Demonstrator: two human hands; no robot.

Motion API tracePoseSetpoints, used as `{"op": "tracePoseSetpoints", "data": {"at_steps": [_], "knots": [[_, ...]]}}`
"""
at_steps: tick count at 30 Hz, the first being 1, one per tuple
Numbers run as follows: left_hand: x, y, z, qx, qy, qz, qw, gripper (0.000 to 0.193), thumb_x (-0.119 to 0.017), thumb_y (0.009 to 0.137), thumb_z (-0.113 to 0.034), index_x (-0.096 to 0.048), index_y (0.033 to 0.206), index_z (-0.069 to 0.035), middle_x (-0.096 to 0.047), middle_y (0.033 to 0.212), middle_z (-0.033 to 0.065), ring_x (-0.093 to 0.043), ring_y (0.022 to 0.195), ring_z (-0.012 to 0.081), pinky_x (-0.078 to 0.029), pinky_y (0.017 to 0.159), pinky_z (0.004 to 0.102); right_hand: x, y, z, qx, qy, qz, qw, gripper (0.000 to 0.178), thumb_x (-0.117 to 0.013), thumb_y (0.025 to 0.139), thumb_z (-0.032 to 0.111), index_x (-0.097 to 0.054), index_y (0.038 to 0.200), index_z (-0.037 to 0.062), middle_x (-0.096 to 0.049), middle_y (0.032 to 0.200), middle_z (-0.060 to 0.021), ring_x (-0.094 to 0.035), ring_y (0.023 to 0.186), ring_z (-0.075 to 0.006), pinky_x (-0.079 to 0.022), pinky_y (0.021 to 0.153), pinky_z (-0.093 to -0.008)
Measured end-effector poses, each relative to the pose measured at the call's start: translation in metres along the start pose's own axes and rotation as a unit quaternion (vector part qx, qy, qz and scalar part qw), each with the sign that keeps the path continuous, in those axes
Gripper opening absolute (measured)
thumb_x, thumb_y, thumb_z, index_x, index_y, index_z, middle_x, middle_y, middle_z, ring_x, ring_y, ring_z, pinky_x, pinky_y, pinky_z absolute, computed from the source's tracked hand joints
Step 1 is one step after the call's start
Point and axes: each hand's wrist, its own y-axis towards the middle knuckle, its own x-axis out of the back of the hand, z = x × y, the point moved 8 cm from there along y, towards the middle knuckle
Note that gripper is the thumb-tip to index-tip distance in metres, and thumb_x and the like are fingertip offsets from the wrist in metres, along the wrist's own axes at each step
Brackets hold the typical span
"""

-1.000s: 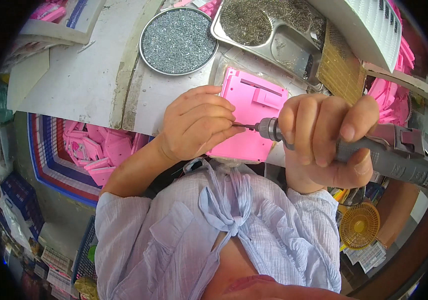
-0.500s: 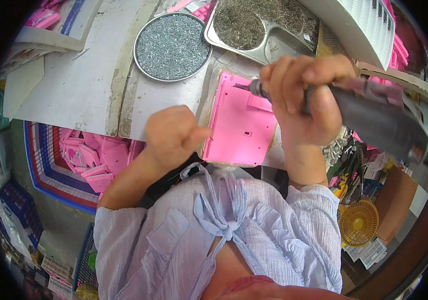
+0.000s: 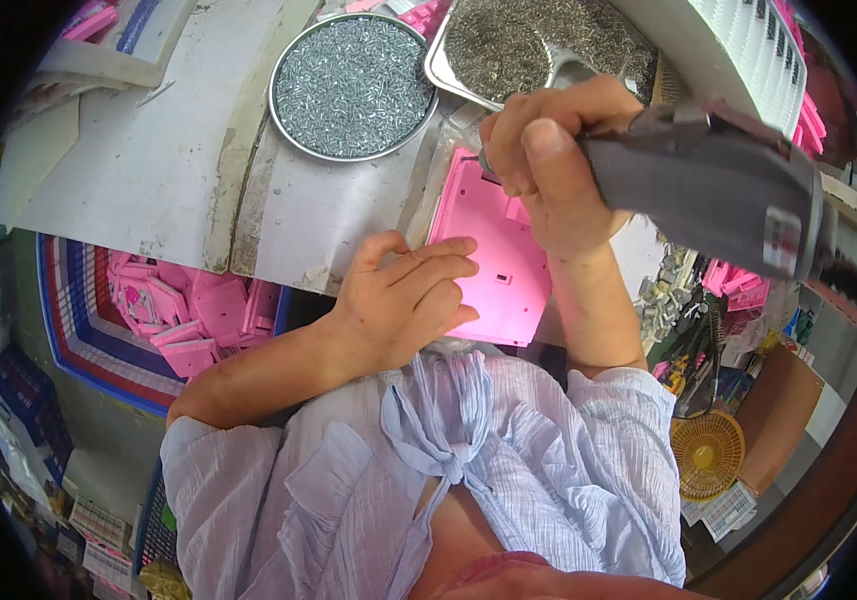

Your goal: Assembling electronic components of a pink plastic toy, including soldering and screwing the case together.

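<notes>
My right hand (image 3: 561, 160) is wrapped round a dark grey power screwdriver (image 3: 709, 185), holding it nearly level. The driver's tip comes down at the upper left part of a flat pink plastic panel (image 3: 509, 305); my fingers partly hide where it meets the panel. Over the panel's left side lies my left hand (image 3: 396, 300), fingers stretched and apart, and I see nothing held in it. Small holes and a rectangular slot show in the panel's surface. Beyond it stands a round metal tray (image 3: 349, 158) of small silvery screws.
Right of the round tray is a compartmented steel tray (image 3: 432, 70) of brownish small metal parts. A red, white and blue basket (image 3: 74, 330) of pink plastic pieces stands below the table's left edge. Metal pieces (image 3: 664, 300) and a yellow basket (image 3: 706, 455) are at right.
My left hand has opened from a loosely closed shape and moved right onto the panel. My right hand and the screwdriver have shifted a little up and left.
</notes>
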Motion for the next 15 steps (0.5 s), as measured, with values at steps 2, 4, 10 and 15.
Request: {"op": "tracePoseSetpoints", "data": {"at_steps": [2,4,10,15], "knots": [[-0.001,-0.002,0.001,0.016,0.007,-0.004,1.0,0.029,-0.078,0.08,-0.024,-0.052,0.087,-0.012,-0.07,0.115,0.004,-0.068,0.112,0.018,-0.035,0.086,0.04,-0.001,0.004,0.008,0.0,0.055,0.014,0.998,0.019,-0.061,0.098,0.009,-0.045,0.088,0.0068,-0.047,0.058,-0.0059,-0.042,0.048,-0.0128,-0.034,0.046,-0.0314],[0.0,-0.002,0.003,0.021,0.017,-0.015,1.0,0.028,-0.078,0.08,-0.025,-0.053,0.088,-0.012,-0.07,0.114,0.0032,-0.068,0.111,0.0169,-0.034,0.082,0.039,-0.006,0.003,0.025,0.009,0.136,0.025,0.99,0.019,-0.061,0.098,0.01,-0.045,0.087,0.0071,-0.047,0.057,-0.0056,-0.042,0.048,-0.0125,-0.034,0.046,-0.0318],[0.001,-0.003,0.004,0.034,-0.011,-0.038,0.999,0.023,-0.078,0.081,-0.025,-0.059,0.082,-0.012,-0.071,0.11,0.0005,-0.068,0.11,0.0126,-0.036,0.079,0.0364,-0.011,-0.018,0.013,-0.013,0.022,0.025,0.999,0.022,-0.063,0.098,0.013,-0.045,0.088,0.0065,-0.048,0.058,-0.0049,-0.042,0.049,-0.012,-0.036,0.047,-0.0316],[0.01,0.004,0.024,0.079,-0.132,-0.071,0.986,0.018,-0.082,0.079,-0.023,-0.068,0.084,-0.012,-0.076,0.097,0.0029,-0.073,0.1,0.0187,-0.038,0.093,0.0411,-0.015,-0.018,0.032,-0.002,0.092,0.048,0.995,0.019,-0.063,0.099,0.02,-0.049,0.094,0.0079,-0.048,0.058,-0.0025,-0.043,0.048,-0.0119,-0.037,0.048,-0.0308]]}}
